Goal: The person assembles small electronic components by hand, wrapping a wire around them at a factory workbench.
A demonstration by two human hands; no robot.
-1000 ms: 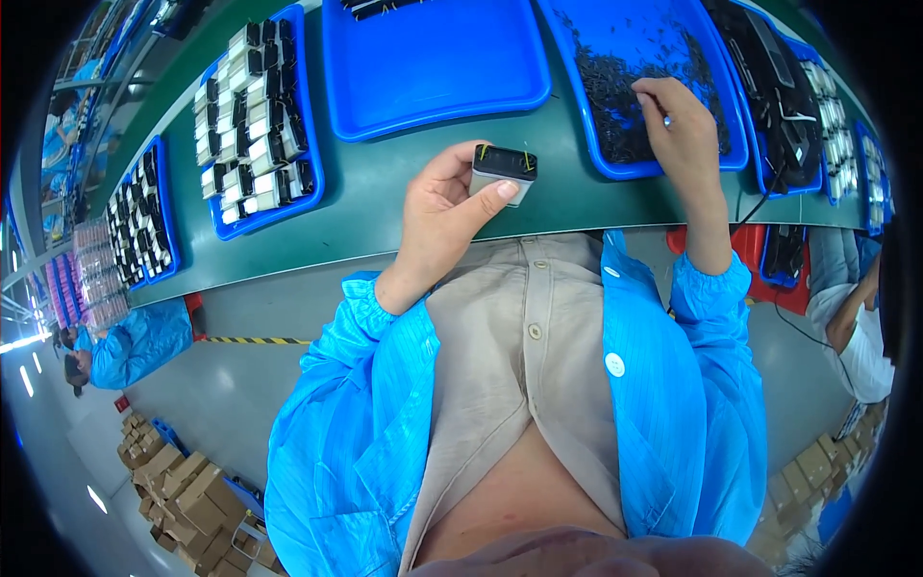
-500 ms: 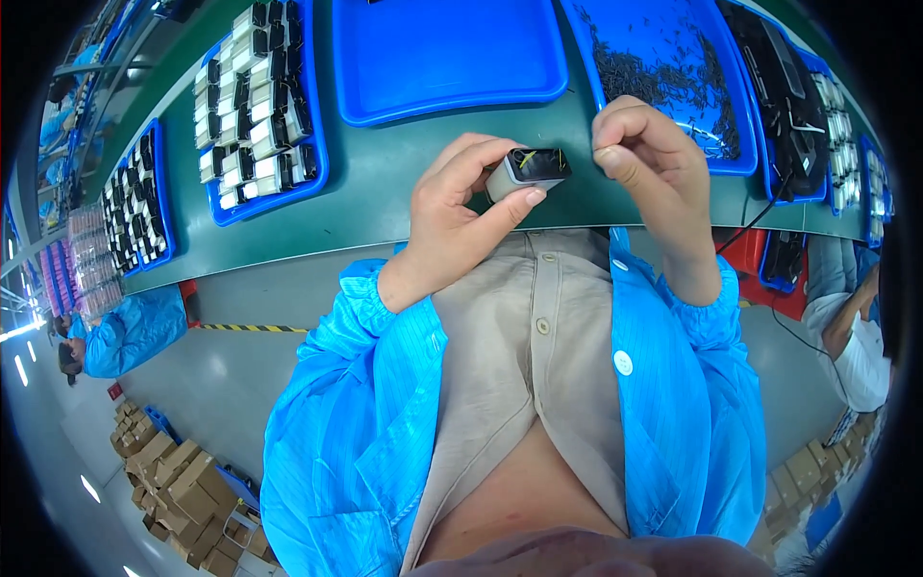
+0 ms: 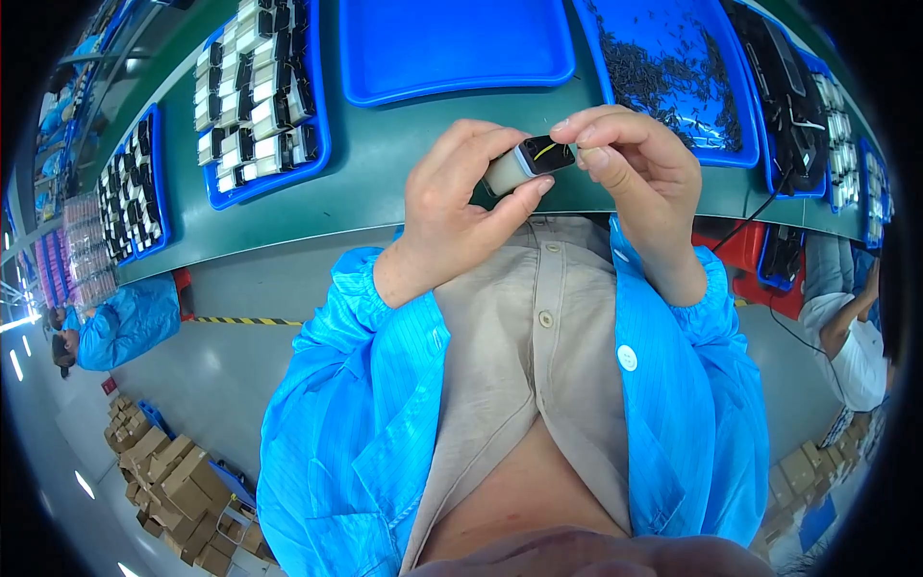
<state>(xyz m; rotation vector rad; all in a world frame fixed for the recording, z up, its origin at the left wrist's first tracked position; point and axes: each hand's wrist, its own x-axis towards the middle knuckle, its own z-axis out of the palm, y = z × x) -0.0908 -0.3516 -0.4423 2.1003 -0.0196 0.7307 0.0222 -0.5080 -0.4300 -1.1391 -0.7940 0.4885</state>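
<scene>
White-and-black block is clamped in the left hand, black end exposed; right hand is curled alongside, fingertips pinched.

Person's left hand: thumb and fingers curled, gripping | right hand: fingers bent, thumb near fingertips | both wrists: angled inward

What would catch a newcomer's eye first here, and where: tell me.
First, the small pale boxy unit with a black end and yellow strand, at the centre in the person's left grip, the right grip near its black end. Next, the blue plastic tray strewn with thin black slivers at upper right, and another blue plastic tray of white-and-black blocks at upper left.
</scene>
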